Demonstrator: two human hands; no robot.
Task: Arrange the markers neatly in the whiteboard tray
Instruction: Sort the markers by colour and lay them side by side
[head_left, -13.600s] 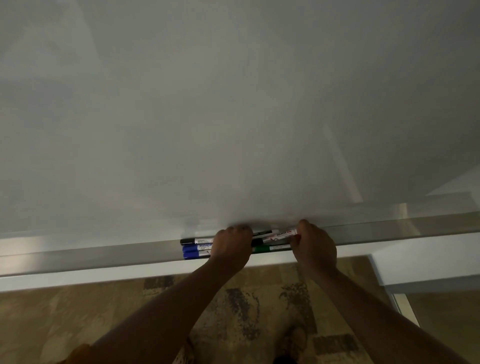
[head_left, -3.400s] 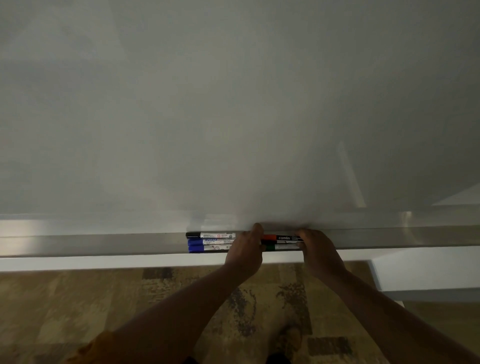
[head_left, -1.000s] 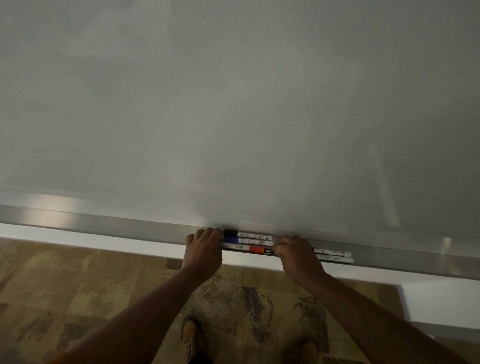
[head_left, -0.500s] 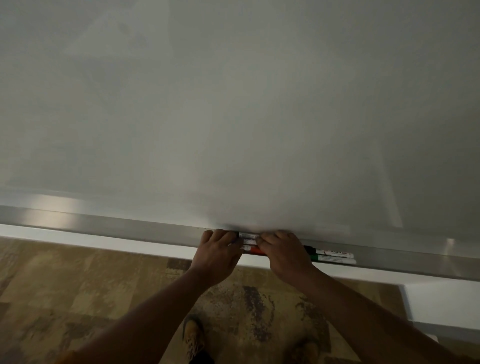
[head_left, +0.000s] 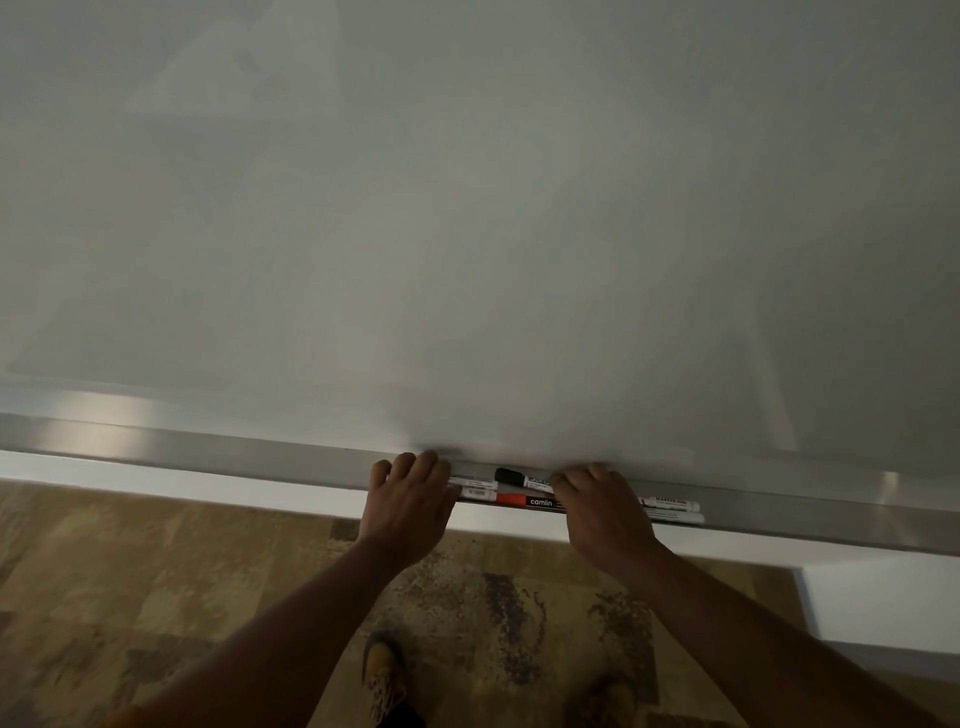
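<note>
Head view: half a second ago the hands nearly met; now the left hand (head_left: 410, 512) and right hand (head_left: 602, 514) sit apart on the markers (head_left: 524, 493) in the whiteboard tray (head_left: 234, 457), fingers curled over them (grip probably, though unclear), spreading them along its length.

**Count at the whiteboard**

One long silver metal whiteboard tray (head_left: 208, 452) ran under one pale whiteboard (head_left: 467, 208). In it lay whiteboard markers, at least five showing: one black-capped (head_left: 509, 475), one red-and-black "camlin" (head_left: 524, 501), two white barrels by the left hand (head_left: 408, 512), two beyond the right hand (head_left: 605, 514). Two brown shoes (head_left: 383, 670) stood below.
</note>
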